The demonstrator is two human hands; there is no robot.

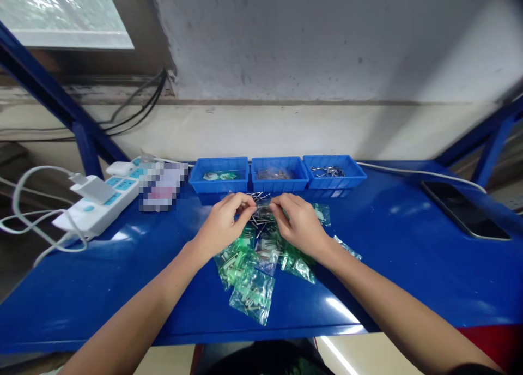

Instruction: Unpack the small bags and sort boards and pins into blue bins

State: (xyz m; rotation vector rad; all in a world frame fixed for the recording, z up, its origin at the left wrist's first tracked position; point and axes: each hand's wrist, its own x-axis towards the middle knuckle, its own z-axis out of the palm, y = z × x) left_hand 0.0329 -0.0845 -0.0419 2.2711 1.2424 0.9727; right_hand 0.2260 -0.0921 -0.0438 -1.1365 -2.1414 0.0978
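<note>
Both hands meet over the middle of the table, fingertips a short gap apart. My left hand (229,218) is closed in a pinch of thumb and forefinger. The same kind of pinch shows in my right hand (297,221). Something thin and see-through seems to span the gap, too small to name. Beneath the fingers lies a loose pile of thin metal pins or rods (261,222). Small clear packets surround my wrists: a green-tinted packet (236,263), a front packet (254,297), a middle packet (268,253) and a right packet (299,263), with small parts inside.
Along the wall stand a left blue bin (219,185), a middle blue bin (280,185) and a right blue bin (335,180), each holding small parts. A white power strip (96,206) with cables lies left. A phone (463,209) rests right on the blue table (392,260).
</note>
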